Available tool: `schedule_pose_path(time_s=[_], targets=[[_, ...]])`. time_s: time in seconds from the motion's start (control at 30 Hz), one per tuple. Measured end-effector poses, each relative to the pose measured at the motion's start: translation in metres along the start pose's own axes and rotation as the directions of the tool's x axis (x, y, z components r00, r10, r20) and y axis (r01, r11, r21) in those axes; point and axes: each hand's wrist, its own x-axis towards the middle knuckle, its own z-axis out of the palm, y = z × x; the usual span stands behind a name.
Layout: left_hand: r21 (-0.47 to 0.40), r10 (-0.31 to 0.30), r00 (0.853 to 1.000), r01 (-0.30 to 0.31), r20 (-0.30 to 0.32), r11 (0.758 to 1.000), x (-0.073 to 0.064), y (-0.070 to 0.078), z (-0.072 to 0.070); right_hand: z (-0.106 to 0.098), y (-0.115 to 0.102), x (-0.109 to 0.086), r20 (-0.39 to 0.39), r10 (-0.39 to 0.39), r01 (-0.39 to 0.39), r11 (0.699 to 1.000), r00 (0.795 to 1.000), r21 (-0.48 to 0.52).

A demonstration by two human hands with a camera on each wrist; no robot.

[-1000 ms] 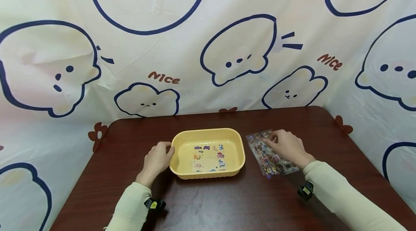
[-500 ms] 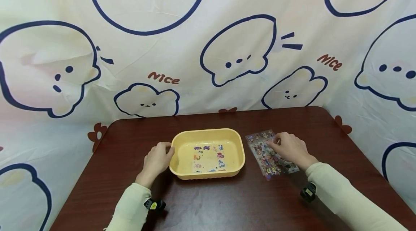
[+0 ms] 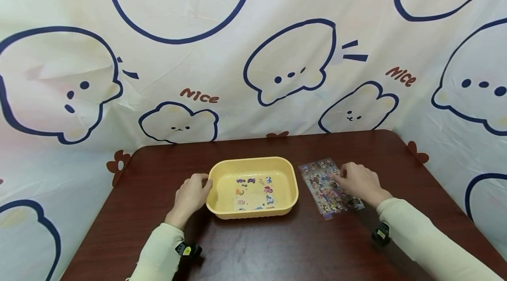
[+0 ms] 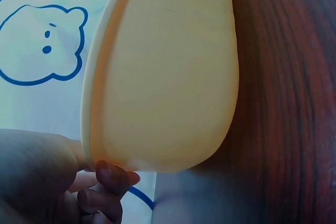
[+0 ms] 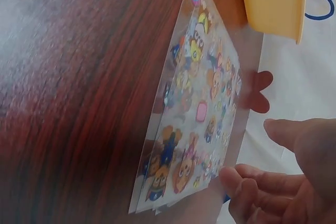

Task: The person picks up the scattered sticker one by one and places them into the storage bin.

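Note:
My left hand [image 3: 191, 193] grips the left end of a shallow yellow plastic tray [image 3: 253, 215]. In the left wrist view, the thumb and fingertips pinch the tray's rim [image 4: 92, 98]. A mostly clear sticker sheet [image 3: 253, 195] with a few small colourful figures lies inside on the bottom. To the right of the tray, overlapping transparent sticker sheets [image 3: 322, 186] printed with cartoon characters lie in a loose stack. My right hand [image 3: 361, 183] hovers over their right side. In the right wrist view its thumb stands apart from the loosely bent fingers [image 5: 268, 179], fingertips close to the stack's edge.
The dark brown wooden table [image 3: 273, 246] has rounded back corners. A pale cloth [image 3: 222, 65] with blue cartoon outlines hangs behind it and at both sides. A black device [image 3: 381, 233] is strapped on each wrist.
My right hand has shifted to the right and slightly nearer across the sticker sheets, uncovering more of them. The left hand and the tray stay in place.

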Motion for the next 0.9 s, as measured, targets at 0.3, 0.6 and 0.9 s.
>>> schedule_pose_path(time_s=[0.3, 0.6, 0.9], targets=[[-0.003, 0.006, 1.000, -0.006, -0.010, 1.000, -0.001, 0.000, 0.001, -0.001, 0.004, -0.003, 0.006, 0.024, -0.023, 0.999, 1.000, -0.038], [-0.008, 0.008, 1.000, -0.008, -0.001, 1.000, 0.000, -0.001, 0.000, 0.001, 0.011, -0.003, 0.045, 0.058, -0.055, 0.996, 0.997, -0.074], [-0.003, 0.005, 1.000, -0.005, -0.001, 1.000, 0.000, -0.001, 0.001, 0.000, 0.012, -0.005, 0.085, 0.061, -0.050, 0.991, 0.994, -0.127]])
